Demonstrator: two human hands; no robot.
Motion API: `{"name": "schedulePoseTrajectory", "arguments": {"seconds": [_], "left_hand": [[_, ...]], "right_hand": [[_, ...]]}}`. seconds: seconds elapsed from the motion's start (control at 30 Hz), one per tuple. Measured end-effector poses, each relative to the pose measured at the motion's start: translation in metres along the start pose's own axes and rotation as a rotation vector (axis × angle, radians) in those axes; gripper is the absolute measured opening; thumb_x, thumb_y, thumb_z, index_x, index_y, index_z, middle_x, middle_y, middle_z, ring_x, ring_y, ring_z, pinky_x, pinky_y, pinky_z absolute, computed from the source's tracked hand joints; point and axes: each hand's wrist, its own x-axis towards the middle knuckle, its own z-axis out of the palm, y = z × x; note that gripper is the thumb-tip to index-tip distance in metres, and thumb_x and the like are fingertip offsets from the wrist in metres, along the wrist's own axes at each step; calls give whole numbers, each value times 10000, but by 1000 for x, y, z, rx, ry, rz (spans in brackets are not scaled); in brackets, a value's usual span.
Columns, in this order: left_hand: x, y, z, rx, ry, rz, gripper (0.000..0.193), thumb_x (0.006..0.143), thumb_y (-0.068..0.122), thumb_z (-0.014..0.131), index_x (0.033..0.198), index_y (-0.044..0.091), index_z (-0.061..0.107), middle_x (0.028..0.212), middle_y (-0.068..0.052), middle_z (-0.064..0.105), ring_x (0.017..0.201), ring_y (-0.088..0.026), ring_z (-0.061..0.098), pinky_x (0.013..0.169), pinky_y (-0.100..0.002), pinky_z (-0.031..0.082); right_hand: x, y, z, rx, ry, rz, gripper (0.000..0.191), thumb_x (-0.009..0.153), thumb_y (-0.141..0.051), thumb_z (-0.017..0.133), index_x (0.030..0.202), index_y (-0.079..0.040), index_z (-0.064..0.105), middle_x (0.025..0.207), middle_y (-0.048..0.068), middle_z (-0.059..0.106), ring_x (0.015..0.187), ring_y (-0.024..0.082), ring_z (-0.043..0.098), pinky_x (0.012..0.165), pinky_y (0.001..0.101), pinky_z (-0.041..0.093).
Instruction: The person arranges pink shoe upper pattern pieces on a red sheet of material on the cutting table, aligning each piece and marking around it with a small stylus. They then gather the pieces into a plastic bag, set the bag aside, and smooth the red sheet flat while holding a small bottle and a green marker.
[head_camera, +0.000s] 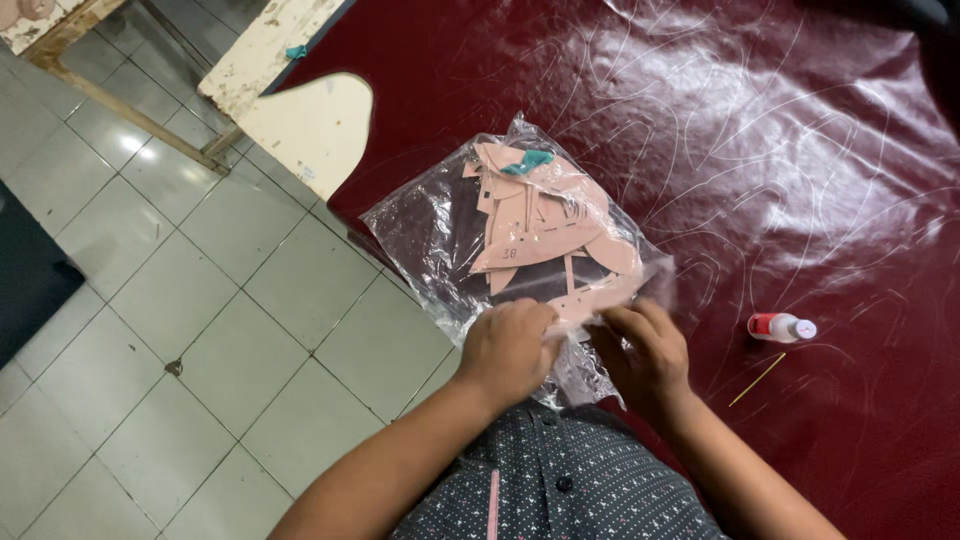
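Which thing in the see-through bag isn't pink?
The small teal scrap at the far end of the clear plastic bag, away from both hands. It lies on top of the pink cut-out pieces, which are all the same pale pink.

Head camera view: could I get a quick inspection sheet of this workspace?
Surface: dark red glossy sheet, marked with pale curved lines.
Job's things: clear plastic bag holding pink cut-out pieces.
Clutter: small bottle with red end; thin stick.
Fingers: left hand and right hand both grip the bag's near edge.
Cables: nothing seen.
Surroundings: grey tiled floor; worn pale wooden frame.
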Motion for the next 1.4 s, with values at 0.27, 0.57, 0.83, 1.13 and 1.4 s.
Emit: {"name": "schedulePoseTrajectory", "arguments": {"seconds": [0.27,0.57,0.83,1.13,1.4], "left_hand": [[-6,18,4,-388,-336,-86,239,885,232,654,1083,104,684,972,-94,719,815,-272,722,727,-391,585],[-17,16,-25,-697,-457,203,401,909,324,735,1200,51,697,1130,-130,732,1044,-247,714,932,-359,570],[-2,-73,-44,-75,-147,110,716,863,439,777,1444,95,540,1461,-142,567,1382,-308,534,1183,-505,341],[81,-149,5,281,-216,264,1053,798,583,767,1580,207,169,1686,-212,64,1535,-449,10,1130,-756,-54],[126,-191,12,60,-122,217,148,848,202,730,987,160,699,1348,-123,614,1312,-357,491,1116,-536,329]], "right_hand": [[18,26,30,106,-369,-3,422,937,-78,649,1359,-89,664,1392,191,643,1181,231,649,976,349,534],[163,-15,107,277,-274,627,446,1047,-243,612,1463,-101,539,1225,170,640,1086,322,617,991,427,488],[188,-10,115,-16,-241,551,388,984,-189,614,1371,-175,638,1282,154,664,1094,347,653,937,443,516],[103,27,97,280,-393,1209,485,929,-309,680,1375,-127,629,1151,158,740,900,316,701,751,402,586],[-47,45,12,437,21,798,250,932,-93,647,1086,85,730,966,169,762,868,171,735,766,271,579]]}}
